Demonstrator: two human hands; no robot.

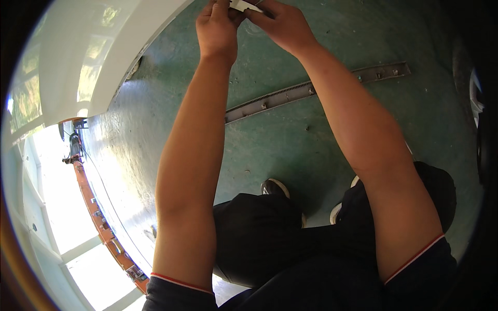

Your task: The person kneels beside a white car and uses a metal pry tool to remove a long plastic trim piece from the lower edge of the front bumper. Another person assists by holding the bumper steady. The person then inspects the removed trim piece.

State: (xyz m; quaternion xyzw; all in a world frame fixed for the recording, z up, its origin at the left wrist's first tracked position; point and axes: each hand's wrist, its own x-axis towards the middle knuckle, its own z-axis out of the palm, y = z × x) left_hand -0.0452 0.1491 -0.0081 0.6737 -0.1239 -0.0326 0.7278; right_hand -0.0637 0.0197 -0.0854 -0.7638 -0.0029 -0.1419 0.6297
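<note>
Both my arms reach up to the top edge of the head view, where my hands meet. Between them is a small flat off-white strip (pixel 244 5), partly cut off by the frame. My left hand (pixel 217 32) is closed, its fingers bent at the strip's left end. From the other side my right hand (pixel 286 26) pinches the strip's right end between thumb and fingers. Some fingertips lie beyond the edge, and the strip's exact kind cannot be made out.
A glossy white vehicle body panel (pixel 116 46) curves along the upper left. On the green floor (pixel 270 147) lies a long grey trim strip (pixel 285 97) with clips, passing behind my right forearm. An orange-brown bench (pixel 104 228) with tools stands at far left. My shoes (pixel 275 187) are below.
</note>
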